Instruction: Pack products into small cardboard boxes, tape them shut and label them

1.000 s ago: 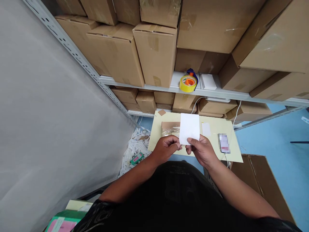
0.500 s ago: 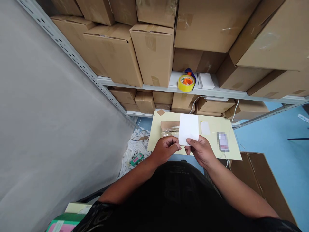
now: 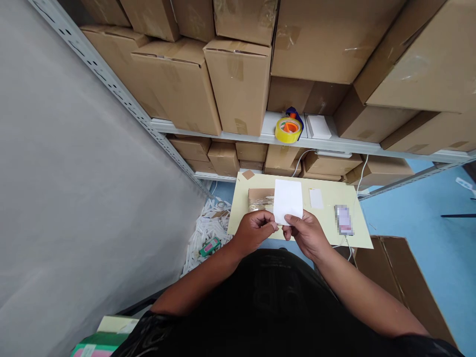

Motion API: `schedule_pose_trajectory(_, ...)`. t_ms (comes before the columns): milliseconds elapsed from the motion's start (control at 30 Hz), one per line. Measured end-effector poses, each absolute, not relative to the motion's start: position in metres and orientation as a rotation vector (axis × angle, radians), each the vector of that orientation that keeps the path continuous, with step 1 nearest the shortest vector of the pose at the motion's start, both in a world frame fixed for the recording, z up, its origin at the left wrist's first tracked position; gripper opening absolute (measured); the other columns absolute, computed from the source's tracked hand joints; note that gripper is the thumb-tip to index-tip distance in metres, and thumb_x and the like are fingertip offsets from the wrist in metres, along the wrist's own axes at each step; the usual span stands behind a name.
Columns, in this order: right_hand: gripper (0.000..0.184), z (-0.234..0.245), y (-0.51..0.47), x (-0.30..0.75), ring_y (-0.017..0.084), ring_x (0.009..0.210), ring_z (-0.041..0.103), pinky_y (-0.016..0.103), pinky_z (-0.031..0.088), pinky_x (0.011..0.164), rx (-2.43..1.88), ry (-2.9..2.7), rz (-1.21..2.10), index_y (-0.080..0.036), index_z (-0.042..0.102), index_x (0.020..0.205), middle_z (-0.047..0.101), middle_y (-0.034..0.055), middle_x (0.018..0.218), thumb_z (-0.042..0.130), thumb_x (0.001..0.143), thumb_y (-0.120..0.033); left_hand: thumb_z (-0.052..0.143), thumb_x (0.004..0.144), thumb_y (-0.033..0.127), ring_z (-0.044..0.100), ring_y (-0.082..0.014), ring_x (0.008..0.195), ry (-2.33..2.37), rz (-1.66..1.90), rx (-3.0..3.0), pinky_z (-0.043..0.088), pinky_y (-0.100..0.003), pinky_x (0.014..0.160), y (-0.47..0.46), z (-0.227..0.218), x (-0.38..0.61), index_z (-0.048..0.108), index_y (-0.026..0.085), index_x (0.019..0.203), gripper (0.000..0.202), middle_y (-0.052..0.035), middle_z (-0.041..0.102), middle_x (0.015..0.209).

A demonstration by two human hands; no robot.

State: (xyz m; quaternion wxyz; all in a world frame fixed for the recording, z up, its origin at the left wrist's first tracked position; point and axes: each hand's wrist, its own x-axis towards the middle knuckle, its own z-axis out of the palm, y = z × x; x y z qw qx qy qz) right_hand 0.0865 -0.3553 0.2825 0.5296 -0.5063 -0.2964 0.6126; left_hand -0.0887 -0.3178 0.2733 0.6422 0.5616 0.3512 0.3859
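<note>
A white paper label stands upright between both hands over a pale yellow board. My right hand pinches its lower edge with thumb and forefinger. My left hand is curled at the label's lower left corner, fingertips pressed together on it. Behind the label a small brown cardboard parcel wrapped in clear tape lies on the board. A smaller white slip and a phone with a white cable lie on the board to the right.
A metal shelf ahead carries stacked cardboard boxes, a yellow tape roll and a white box. White paper strips litter the floor at left. An open carton stands at right; a grey wall at left.
The label and both hands have shifted slightly to the left and the view has moved a little; the grip on the label is the same.
</note>
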Motion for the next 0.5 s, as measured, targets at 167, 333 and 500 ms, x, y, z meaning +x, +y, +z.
schedule_pose_trajectory(167, 0.032, 0.275, -0.35, 0.085, 0.014, 0.048, 0.056, 0.03, 0.049, 0.05, -1.256, -0.747, 1.484, -0.018, 0.066, 0.084, 0.066, 0.0009, 0.065, 0.081, 0.077, -0.045, 0.068, 0.082, 0.03, 0.053, -0.0124, 0.066, 0.798, 0.912, 1.268, 0.042, -0.025, 0.066, -0.316, 0.266, -0.089, 0.061, 0.017, 0.07, 0.019, 0.0018, 0.06, 0.068)
schedule_pose_trajectory(333, 0.058, 0.263, -0.344, 0.089, 0.02, 0.089, 0.063, 0.036, 0.056, 0.075, -1.521, -1.039, 0.845, -0.025, 0.057, 0.124, 0.063, 0.007, 0.113, 0.083, 0.074, -0.04, 0.066, 0.083, 0.03, 0.048, -0.0112, 0.064, 0.893, 0.969, 1.272, 0.039, -0.024, 0.063, -0.312, 0.26, -0.091, 0.062, 0.018, 0.073, 0.016, 0.0038, 0.055, 0.067)
schedule_pose_trajectory(500, 0.015, 0.276, -0.346, 0.082, 0.02, 0.089, 0.061, 0.036, 0.052, 0.083, -1.324, -1.567, 0.726, -0.024, 0.066, 0.096, 0.063, 0.0041, 0.094, 0.069, 0.09, -0.037, 0.066, 0.086, 0.035, 0.052, -0.0123, 0.069, 0.932, 0.992, 1.337, 0.043, -0.023, 0.066, -0.311, 0.26, -0.094, 0.065, 0.017, 0.075, 0.021, 0.002, 0.059, 0.071)
